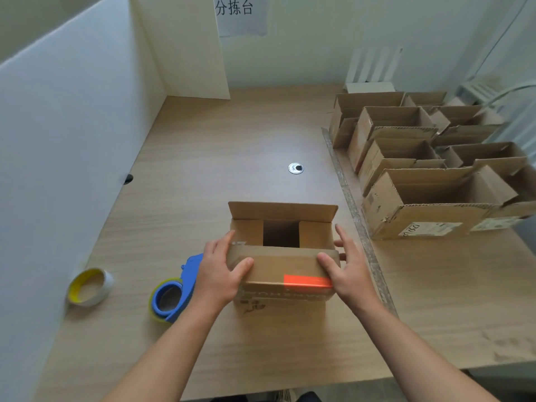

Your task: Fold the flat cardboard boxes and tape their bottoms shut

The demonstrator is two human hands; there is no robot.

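We're mid-fold on the box (281, 306), which sits on the counter (232, 146) between our two hands. L hand (216, 274) lies on its left wall, fingers straight, thumb pressing the near flap (281, 264) down; R hand (351, 271) does the same on the right wall, fingers straight & a bit spread, thumb on the flap's other end. Short flaps (248, 232) lie folded in; far flap (282, 210) stands up beyond our fingertips.

To do it well, we reckon: thumbs near the flap's corners so it bends on the crease; palms holding the walls square; far flap brought down to meet the near edge w/o gap or overlap, since tape wants a tight seam. Dispenser (185, 282) lies just outside the L hand; we'd grab it w/o letting the flaps spring up. Done boxes (420, 204) stand well past the R hand.
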